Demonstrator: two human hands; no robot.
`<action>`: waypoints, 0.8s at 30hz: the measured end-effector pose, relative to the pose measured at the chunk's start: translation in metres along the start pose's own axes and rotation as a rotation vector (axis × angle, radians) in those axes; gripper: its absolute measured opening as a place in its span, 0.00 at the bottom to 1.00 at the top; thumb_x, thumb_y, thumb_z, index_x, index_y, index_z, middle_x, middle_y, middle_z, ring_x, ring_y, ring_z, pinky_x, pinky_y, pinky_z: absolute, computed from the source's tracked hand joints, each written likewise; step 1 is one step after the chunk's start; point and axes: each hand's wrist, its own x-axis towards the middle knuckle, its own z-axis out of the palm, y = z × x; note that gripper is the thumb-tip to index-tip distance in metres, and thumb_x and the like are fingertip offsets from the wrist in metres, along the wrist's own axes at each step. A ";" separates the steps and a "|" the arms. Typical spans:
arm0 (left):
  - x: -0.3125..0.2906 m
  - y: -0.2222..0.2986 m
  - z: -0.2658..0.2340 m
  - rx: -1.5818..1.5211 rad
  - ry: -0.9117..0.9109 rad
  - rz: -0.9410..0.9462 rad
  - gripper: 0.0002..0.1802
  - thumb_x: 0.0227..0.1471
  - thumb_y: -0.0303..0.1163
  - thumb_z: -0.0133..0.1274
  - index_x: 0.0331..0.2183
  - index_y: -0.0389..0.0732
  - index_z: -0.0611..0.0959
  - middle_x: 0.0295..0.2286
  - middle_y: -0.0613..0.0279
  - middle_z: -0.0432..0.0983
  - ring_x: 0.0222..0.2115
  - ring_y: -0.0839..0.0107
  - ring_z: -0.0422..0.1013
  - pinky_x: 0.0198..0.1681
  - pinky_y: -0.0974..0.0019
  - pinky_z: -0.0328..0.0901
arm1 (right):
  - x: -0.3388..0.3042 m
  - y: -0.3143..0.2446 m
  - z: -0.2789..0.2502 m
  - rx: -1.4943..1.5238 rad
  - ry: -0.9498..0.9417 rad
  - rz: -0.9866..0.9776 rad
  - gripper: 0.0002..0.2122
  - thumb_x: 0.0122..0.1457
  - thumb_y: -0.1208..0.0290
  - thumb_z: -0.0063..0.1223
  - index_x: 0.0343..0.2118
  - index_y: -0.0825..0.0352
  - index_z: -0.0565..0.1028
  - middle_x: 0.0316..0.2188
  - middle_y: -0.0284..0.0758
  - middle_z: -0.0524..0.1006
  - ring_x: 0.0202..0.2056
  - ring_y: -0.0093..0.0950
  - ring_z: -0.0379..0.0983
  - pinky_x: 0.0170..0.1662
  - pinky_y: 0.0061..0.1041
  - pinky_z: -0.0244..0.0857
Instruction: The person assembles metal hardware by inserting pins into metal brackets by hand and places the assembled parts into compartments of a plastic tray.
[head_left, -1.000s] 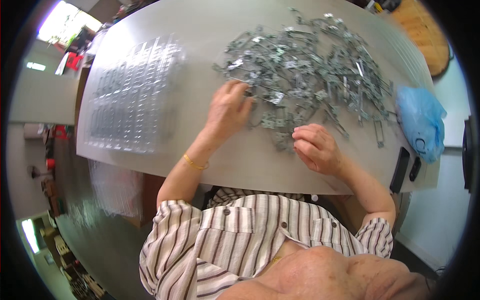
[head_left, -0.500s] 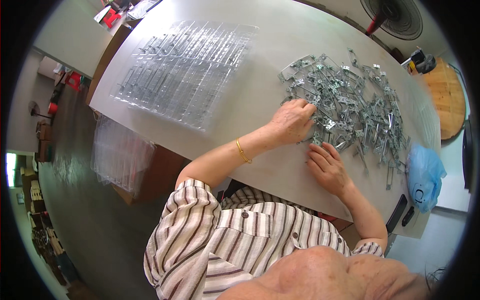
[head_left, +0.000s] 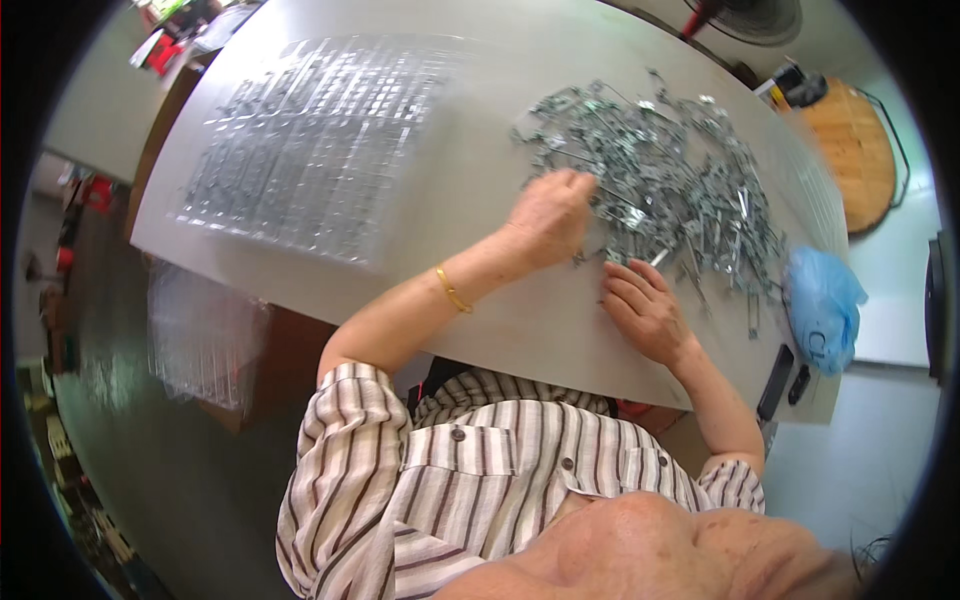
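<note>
A wide heap of small silvery metal brackets with thin rods [head_left: 690, 190] lies tangled on the table. At its near left edge is my left hand [head_left: 550, 218], its fingers curled together in a pinch; what they hold, if anything, is hidden. A gold bangle [head_left: 452, 290] circles that wrist. My right hand [head_left: 645, 312] rests by the heap's near edge, fingers extended and fingertips touching or close to the nearest brackets. Stacked clear plastic trays [head_left: 310, 150] lie left of the heap, with metal pieces visible in their rows.
The pale table [head_left: 480, 310] has a curved-looking far edge. A blue plastic bag [head_left: 825, 310] sits at its right, near a flat black object [head_left: 775, 382]. More clear trays [head_left: 205, 335] stand on a brown box [head_left: 290, 350] at the left. A fan [head_left: 750, 18] is beyond the table.
The whole view has shifted, so the table and heap sit further left and higher. My left hand stays at the heap's edge, still pinched; my right hand has barely moved.
</note>
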 end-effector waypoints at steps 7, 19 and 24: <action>0.026 -0.028 -0.013 0.179 0.283 0.007 0.17 0.49 0.22 0.50 0.43 0.34 0.78 0.40 0.45 0.76 0.44 0.48 0.71 0.49 0.52 0.66 | 0.018 -0.026 0.007 0.140 0.171 -0.013 0.05 0.51 0.76 0.58 0.32 0.66 0.76 0.42 0.38 0.79 0.50 0.35 0.76 0.58 0.40 0.66; 0.051 -0.031 -0.012 0.323 -0.153 -0.030 0.25 0.50 0.22 0.49 0.52 0.38 0.76 0.53 0.54 0.73 0.57 0.53 0.65 0.61 0.48 0.57 | 0.023 -0.050 0.017 0.274 0.167 -0.036 0.05 0.52 0.76 0.57 0.31 0.68 0.75 0.39 0.37 0.79 0.48 0.34 0.76 0.58 0.40 0.67; 0.051 -0.029 -0.013 0.425 -0.195 -0.008 0.27 0.51 0.20 0.48 0.55 0.40 0.74 0.54 0.57 0.73 0.58 0.57 0.65 0.66 0.44 0.51 | 0.021 -0.049 0.021 0.270 0.187 -0.025 0.05 0.51 0.76 0.57 0.31 0.68 0.75 0.39 0.37 0.79 0.48 0.34 0.76 0.57 0.40 0.67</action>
